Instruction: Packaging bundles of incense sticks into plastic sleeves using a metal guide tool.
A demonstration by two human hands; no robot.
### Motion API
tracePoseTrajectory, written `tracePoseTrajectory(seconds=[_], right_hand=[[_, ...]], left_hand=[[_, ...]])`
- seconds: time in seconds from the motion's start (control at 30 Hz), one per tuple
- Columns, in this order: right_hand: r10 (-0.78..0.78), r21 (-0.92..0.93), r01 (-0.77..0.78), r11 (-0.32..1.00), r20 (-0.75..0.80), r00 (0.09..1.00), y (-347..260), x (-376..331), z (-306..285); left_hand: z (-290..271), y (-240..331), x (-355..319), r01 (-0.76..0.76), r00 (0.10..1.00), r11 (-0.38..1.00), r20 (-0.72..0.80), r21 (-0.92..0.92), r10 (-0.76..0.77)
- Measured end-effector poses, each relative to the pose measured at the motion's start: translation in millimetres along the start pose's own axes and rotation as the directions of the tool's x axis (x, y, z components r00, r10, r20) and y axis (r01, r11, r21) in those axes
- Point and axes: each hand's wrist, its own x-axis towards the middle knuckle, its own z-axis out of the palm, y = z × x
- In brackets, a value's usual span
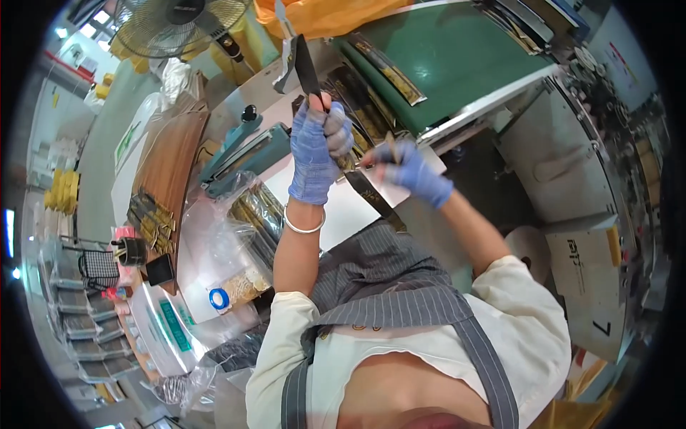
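Note:
My left hand (pixel 314 146), in a blue fingerless glove with bare fingertips, is closed around a long narrow dark packet with gold markings (pixel 371 194). The packet's lower end hangs down toward my lap. Above the fist a black strip (pixel 307 66) sticks up, with a pale, shiny piece (pixel 284 68) beside it; whether these belong to the same packet I cannot tell. Just right of the packet is my right hand (pixel 418 175), gloved the same way. Motion smears its fingers, and whether they hold anything cannot be made out.
A teal bench sealer (pixel 246 157) stands left of my hands. Similar packets lie on the table, on the brown board (pixel 164 154) and beside the green conveyor belt (pixel 457 53). Blue tape (pixel 219 298) and a phone (pixel 160 269) are at lower left; a fan (pixel 179 27) stands far left.

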Motion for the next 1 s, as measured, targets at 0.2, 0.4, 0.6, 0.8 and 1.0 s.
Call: tracePoseTrajectory(seconds=[0.2,0.4,0.6,0.8,1.0], right_hand=[[0.155,-0.181,-0.151,0.972,0.007,0.988,8,-26,58],[0.666,0.453,-0.521,0.723,-0.259,0.7,23,12,40],[0.319,0.149,-0.285,0.947,-0.327,0.89,1,4,56],[0.358,0.324,-0.29,0.901,-0.172,0.918,-48,-14,43],[0.131,0.499,0.039,0.866,-0.3,0.945,-52,-37,23]], left_hand=[[-17,19,-2,-0.328,0.94,0.938,-0.063,0.113,0.336],[13,-40,-48,-0.31,0.941,0.939,-0.089,0.151,0.326],[-38,-75,-125,0.126,0.906,0.78,-0.391,0.613,0.16],[-5,-86,-138,0.331,0.922,0.811,-0.347,0.483,-0.17],[21,-91,-122,0.357,0.93,0.8,-0.265,0.482,-0.255]])
